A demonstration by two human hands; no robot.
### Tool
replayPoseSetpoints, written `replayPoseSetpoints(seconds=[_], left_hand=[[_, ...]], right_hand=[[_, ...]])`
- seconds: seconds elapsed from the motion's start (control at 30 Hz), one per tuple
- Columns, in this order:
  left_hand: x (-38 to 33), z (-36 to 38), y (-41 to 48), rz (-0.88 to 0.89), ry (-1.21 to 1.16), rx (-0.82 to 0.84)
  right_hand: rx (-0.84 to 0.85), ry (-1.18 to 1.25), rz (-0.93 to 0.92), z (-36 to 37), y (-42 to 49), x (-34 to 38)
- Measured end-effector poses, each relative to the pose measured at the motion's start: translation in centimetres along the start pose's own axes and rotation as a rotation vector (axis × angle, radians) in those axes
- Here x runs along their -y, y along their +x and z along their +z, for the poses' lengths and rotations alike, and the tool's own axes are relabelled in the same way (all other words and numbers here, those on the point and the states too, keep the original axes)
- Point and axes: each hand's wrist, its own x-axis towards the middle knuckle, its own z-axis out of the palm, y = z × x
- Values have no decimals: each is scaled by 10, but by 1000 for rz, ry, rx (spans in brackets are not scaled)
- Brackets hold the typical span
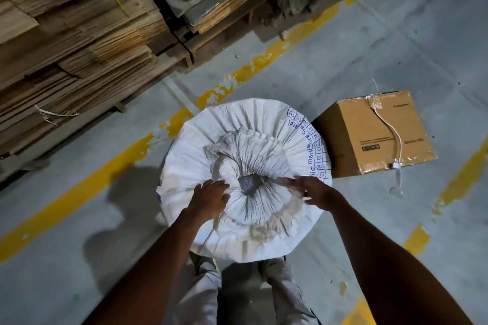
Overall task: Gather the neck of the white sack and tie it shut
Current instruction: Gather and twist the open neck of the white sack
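At frame centre, left hand (210, 196) and right hand (314, 192) press flat, fingers spread, on the white sack (264, 119), crowding pleats inward; neck (249, 184) still gapes.

Blue print runs along the right-hand rim of the white sack (264, 124) under my hands: a strip of small boxed cells, of which I read C12, C11, C8, C6 and C3, and beside them curved lettering with the fragment "mark" legible; the remaining words are cut by folds. The cardboard box (375, 134) to the right carries small dark printed lines and a label block, too blurred to read.
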Motion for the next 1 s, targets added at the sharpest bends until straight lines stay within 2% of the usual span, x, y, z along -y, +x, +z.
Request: replayPoseSetpoints(seconds=[0.03, 0.1, 0.13, 0.17, 0.23, 0.3, 0.37, 0.43, 0.5, 0.53, 0.6, 0.63, 0.7, 0.77, 0.87, 0.93, 1.0], left_hand=[[-3, -3, 0, 3, 10, -6], [-12, -14, -1, 7, 28, -48], [-18, -22, -1, 21, 43, -100], [-25, -33, -1, 41, 76, -177], [-45, -57, 3, 114, 142, -353], [-76, -85, 7, 277, 116, -489], [-108, -108, 17, 509, 164, -487], [-129, -125, 28, 713, 305, -401], [-139, -132, 30, 802, 317, -315], [-141, -135, 29, 779, 257, -320], [-141, -136, 18, 602, 43, -343], [-140, -134, 12, 484, -50, -372], [-141, -123, -6, 331, -145, -472], [-145, -106, -28, 332, -230, -515], [-164, -87, -58, 389, -332, -376], [-179, -80, -73, 265, -434, -226], [-193, -75, -83, 118, -504, -198]], right_hand=[[-9, 9, -18, 0, -8, 2], [-42, -218, -126, -6, -15, -2], [3, -191, -107, -7, -16, -3], [-17, -273, -215, -9, -18, 0], [-144, -568, -221, -1, -42, 23], [-209, -854, -240, 9, -61, 41], [-212, -1096, -304, 18, -80, 62], [-207, -1206, -388, 19, -106, 81], [-330, -1282, -459, 13, -126, 93], [-398, -1244, -516, 9, -132, 96], [-517, -928, -650, -3, -144, 99], [-567, -716, -652, -12, -145, 96], [-635, -348, -530, -28, -149, 93], [-592, -65, -369, -30, -153, 92], [-425, 142, -274, -22, -159, 96], [-312, 203, -299, -17, -163, 100], [-220, 217, -347, -13, -166, 104]])
